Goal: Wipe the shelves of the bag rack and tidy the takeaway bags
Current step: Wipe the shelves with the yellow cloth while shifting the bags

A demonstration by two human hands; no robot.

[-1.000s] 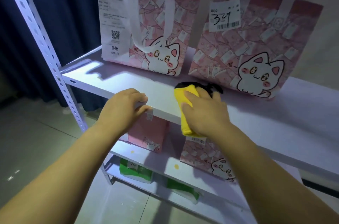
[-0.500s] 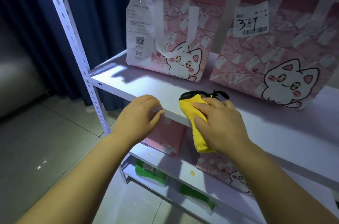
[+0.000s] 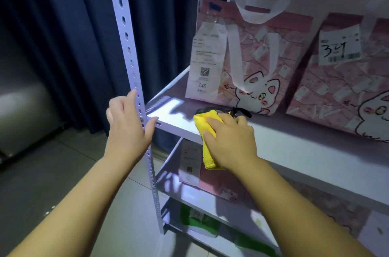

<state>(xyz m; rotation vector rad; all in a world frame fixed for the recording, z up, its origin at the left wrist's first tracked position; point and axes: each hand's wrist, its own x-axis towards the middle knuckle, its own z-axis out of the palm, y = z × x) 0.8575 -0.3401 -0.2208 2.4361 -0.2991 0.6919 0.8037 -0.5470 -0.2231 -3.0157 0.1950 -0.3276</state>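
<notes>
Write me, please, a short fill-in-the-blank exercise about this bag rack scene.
1. The right hand presses a ____ cloth onto the shelf edge.
2. The ____ hand is at the rack's perforated post.
3. The receipt on the left pink bag shows the number ____.
4. The handwritten label on the right pink bag reads ____.
Missing words: yellow; left; 046; 34.

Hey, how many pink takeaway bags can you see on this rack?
4. Two stand on the top shelf: the 046 bag and the 34 bag. Two are on the shelf below: a near bag beneath the yellow cloth, and a dimmer bag farther right. More may be hidden.
</notes>
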